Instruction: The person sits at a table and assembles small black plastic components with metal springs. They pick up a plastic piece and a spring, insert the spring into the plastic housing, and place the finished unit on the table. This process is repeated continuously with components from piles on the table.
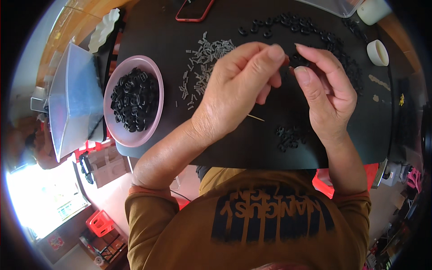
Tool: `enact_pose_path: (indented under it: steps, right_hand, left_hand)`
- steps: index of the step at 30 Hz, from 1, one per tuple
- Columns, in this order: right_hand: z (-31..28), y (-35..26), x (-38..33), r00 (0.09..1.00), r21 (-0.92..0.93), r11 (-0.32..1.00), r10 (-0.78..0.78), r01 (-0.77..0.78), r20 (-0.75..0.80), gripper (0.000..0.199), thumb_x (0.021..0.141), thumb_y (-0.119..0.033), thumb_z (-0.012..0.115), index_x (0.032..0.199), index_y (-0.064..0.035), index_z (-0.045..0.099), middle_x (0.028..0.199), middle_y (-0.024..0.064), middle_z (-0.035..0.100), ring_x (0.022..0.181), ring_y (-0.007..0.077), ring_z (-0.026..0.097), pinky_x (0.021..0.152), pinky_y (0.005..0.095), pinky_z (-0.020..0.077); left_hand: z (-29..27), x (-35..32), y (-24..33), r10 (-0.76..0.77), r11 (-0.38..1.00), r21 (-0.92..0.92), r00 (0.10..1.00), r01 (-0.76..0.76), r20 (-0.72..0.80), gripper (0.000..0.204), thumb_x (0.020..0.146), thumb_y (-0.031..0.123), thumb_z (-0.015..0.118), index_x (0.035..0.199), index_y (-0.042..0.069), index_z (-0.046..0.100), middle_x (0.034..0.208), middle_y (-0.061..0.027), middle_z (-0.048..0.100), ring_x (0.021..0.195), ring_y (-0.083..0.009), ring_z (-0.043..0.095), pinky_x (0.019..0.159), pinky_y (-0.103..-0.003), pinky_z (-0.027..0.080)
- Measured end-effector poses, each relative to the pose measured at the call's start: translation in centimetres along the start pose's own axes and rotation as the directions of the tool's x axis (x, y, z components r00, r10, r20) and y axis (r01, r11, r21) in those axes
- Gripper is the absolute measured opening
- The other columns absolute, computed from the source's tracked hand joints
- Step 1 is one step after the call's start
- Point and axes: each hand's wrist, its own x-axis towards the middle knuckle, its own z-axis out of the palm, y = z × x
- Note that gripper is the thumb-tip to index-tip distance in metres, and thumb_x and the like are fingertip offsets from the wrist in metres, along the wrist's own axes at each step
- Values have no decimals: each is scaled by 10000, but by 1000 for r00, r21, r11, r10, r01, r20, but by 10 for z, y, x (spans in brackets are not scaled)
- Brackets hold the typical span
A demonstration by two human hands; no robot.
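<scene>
My left hand (pixel 245 76) is closed in a pinch above the middle of the dark table, thumb against the curled fingers. Whatever lies in that pinch is hidden. Facing it, my right hand (pixel 330 87) curves its thumb and forefinger around a small black plastic part (pixel 297 59). The two sets of fingertips are close but apart. Behind my left hand spreads a heap of small silvery-grey coil-like pieces (pixel 208 55), partly covered by it. A thin light wooden stick (pixel 256 118) shows below that hand. Near my right wrist sits a small cluster of black parts (pixel 289 137).
At the left, a pink bowl (pixel 161 96) holds many black plastic parts. More black parts (pixel 302 23) curve along the far right of the table. A red-edged phone (pixel 194 11), a white round cup (pixel 378 53) and a translucent bin (pixel 74 99) stand around.
</scene>
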Motion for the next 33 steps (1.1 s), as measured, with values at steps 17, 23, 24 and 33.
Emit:
enact_pose_path:
  steps: [17, 23, 24, 33]
  right_hand:
    - [13, 1, 10, 956, 83, 952, 294, -294, 19, 221, 815, -3, 580, 1035, 11, 585, 806, 6, 570, 718, 42, 513, 665, 154, 425]
    - [102, -35, 58, 880, -27, 994, 110, -110, 461, 246, 762, -120, 605, 976, 1, 604, 822, 87, 608, 723, 145, 584, 634, 253, 468]
    - [123, -29, 61, 891, -5, 1000, 2, 1, 454, 267, 715, -175, 635, 912, 4, 622, 762, 131, 615, 669, 205, 608, 592, 304, 480]
    - [112, -34, 35, 824, -63, 934, -278, 353, 494, 192, 709, -66, 602, 882, 15, 582, 842, 150, 594, 778, 308, 582, 686, 375, 470]
  left_hand:
    - [-3, 1, -38, 450, 791, 398, 883, -464, 135, 92, 780, 81, 593, 822, -1, 588, 653, -64, 561, 576, -155, 550, 532, -275, 446]
    - [-2, -13, -50, 456, 516, 560, 761, -649, 462, 152, 733, 189, 580, 825, 68, 592, 760, -109, 587, 726, -274, 575, 637, -365, 487]
    - [1, -13, -50, 445, 487, 568, 748, -663, 492, 161, 740, 195, 578, 843, 74, 595, 778, -109, 590, 741, -270, 576, 651, -365, 486]
    - [-17, -17, -56, 114, 966, 161, 891, -203, 439, 179, 755, 166, 615, 897, 61, 584, 852, -78, 605, 734, -222, 595, 631, -318, 498]
